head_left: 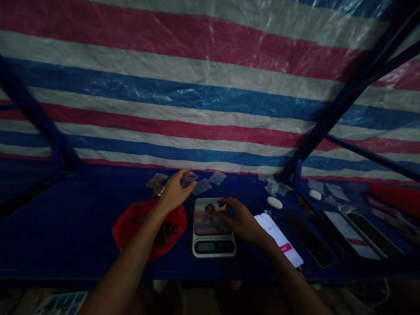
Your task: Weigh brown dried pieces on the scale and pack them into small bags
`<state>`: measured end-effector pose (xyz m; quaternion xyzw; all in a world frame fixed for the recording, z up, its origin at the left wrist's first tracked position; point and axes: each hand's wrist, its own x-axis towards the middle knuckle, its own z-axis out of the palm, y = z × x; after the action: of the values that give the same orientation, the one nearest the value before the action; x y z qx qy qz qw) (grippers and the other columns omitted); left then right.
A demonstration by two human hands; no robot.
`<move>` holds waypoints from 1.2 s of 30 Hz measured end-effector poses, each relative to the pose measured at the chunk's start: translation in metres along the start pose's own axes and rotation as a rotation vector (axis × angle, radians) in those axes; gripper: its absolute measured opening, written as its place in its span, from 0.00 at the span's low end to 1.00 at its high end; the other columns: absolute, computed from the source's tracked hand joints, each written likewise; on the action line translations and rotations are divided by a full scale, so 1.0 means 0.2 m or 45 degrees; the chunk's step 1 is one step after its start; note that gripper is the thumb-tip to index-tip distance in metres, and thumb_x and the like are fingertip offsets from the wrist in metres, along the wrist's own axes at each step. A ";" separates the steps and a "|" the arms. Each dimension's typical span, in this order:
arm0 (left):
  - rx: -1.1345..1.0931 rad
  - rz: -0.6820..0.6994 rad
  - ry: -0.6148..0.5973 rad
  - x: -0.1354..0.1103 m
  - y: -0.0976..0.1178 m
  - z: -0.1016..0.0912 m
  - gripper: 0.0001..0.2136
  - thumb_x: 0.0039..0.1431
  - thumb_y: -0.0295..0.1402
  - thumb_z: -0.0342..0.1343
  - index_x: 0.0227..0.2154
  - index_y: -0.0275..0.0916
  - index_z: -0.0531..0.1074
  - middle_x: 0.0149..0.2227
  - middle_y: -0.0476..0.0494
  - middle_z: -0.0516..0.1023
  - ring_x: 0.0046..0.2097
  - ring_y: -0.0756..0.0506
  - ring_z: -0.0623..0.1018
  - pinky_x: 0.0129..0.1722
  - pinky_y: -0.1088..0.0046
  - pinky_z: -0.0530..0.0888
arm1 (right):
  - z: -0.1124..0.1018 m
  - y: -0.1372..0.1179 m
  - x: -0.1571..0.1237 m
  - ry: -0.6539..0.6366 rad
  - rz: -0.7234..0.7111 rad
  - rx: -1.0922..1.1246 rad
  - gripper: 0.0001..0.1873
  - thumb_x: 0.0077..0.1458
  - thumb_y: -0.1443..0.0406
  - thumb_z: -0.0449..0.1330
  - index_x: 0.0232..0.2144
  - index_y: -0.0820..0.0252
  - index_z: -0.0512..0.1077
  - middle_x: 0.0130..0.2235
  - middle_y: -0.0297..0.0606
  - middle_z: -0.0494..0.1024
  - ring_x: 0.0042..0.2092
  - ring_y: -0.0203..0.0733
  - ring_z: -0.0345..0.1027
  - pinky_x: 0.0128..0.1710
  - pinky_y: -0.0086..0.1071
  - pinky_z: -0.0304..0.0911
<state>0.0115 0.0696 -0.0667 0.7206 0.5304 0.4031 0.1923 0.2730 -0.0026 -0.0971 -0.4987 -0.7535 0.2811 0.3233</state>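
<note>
Just off the fingertips of the right hand [241, 218], to their left, sits a small brown clump [209, 209], on the plate of a white kitchen scale [197, 240]. Right fingers: curved, thumb and forefinger parted, tips over the plate; from where I stand I cannot tell whether they touch the clump. Scale display, below the fingers: lit, figures too dim to read.

Left hand [174, 191]: raised beyond the scale's far left corner, thumb and fingers closed around a small clear cup [190, 176]. Contents of cup: not readable from here. Beneath the left wrist and forearm, a red bag [123, 221] lies open, dark brown pieces [168, 232] inside. Left of the left fingers, a clear packet of brown bits [155, 183]; just right of them, two flat clear bags [202, 187].

Right of the right fingers: a white oval object [274, 202], then, beside the right wrist, a lit phone [285, 247]. All noted rests on a blue tabletop [82, 236].
</note>
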 end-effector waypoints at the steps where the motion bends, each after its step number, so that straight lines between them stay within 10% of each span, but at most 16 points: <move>1: -0.002 0.062 -0.070 -0.05 0.01 -0.03 0.24 0.62 0.38 0.58 0.59 0.36 0.70 0.55 0.37 0.80 0.54 0.40 0.80 0.56 0.64 0.75 | 0.01 0.00 0.00 -0.010 0.004 0.002 0.22 0.58 0.59 0.66 0.53 0.60 0.74 0.50 0.45 0.78 0.50 0.47 0.72 0.53 0.44 0.67; 9: 0.189 0.239 -0.475 -0.26 0.08 -0.08 0.23 0.59 0.35 0.59 0.58 0.44 0.72 0.57 0.41 0.78 0.57 0.39 0.78 0.59 0.58 0.72 | 0.07 -0.02 0.05 -0.043 -0.011 0.063 0.23 0.49 0.62 0.73 0.48 0.59 0.77 0.48 0.45 0.79 0.51 0.50 0.73 0.53 0.45 0.69; 36: 0.193 0.279 -0.553 -0.27 0.08 0.00 0.18 0.60 0.33 0.59 0.53 0.42 0.75 0.53 0.40 0.79 0.54 0.38 0.78 0.55 0.60 0.72 | 0.09 -0.14 0.18 -0.138 -0.319 -0.115 0.10 0.55 0.71 0.65 0.42 0.59 0.76 0.41 0.39 0.80 0.42 0.42 0.74 0.42 0.34 0.67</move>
<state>0.0144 0.0140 -0.0758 0.8558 0.4242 0.2162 0.2023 0.2327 0.0186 -0.0798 -0.3988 -0.8382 0.2309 0.2918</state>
